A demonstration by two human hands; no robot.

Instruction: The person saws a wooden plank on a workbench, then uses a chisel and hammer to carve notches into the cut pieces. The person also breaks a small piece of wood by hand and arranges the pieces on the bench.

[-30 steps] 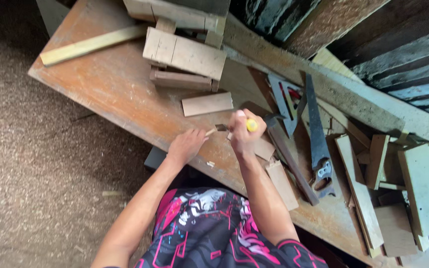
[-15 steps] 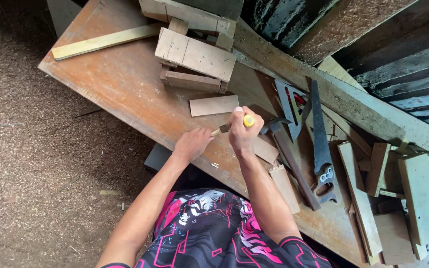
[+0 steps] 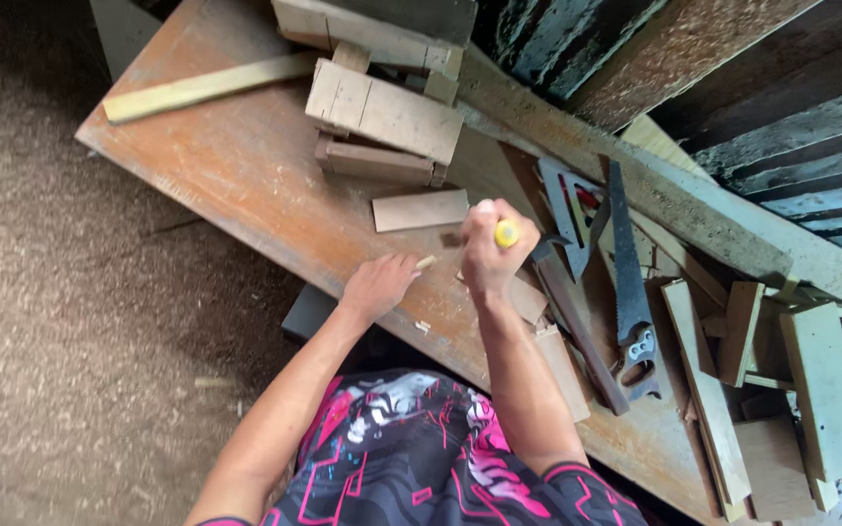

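Note:
My right hand (image 3: pixel 491 251) is closed around a tool with a yellow handle end (image 3: pixel 507 233), held upright over the brown workbench (image 3: pixel 246 175). My left hand (image 3: pixel 379 283) rests on the bench just left of it, fingertips pinching a small pale wood piece (image 3: pixel 426 262). A flat wooden offcut (image 3: pixel 420 209) lies just beyond both hands. The tool's tip is hidden behind my right fist.
A hand saw (image 3: pixel 628 282) and a metal square (image 3: pixel 569 206) lie to the right, among several wood scraps (image 3: pixel 723 390). Stacked wooden blocks (image 3: pixel 382 112) and a long pale strip (image 3: pixel 211 86) sit at the far side. A sawdust floor (image 3: pixel 51 341) lies left.
The view has shifted, so the bench sits further right in the frame. My hands stay at the same spot on the bench; the right hand has moved slightly with the tool.

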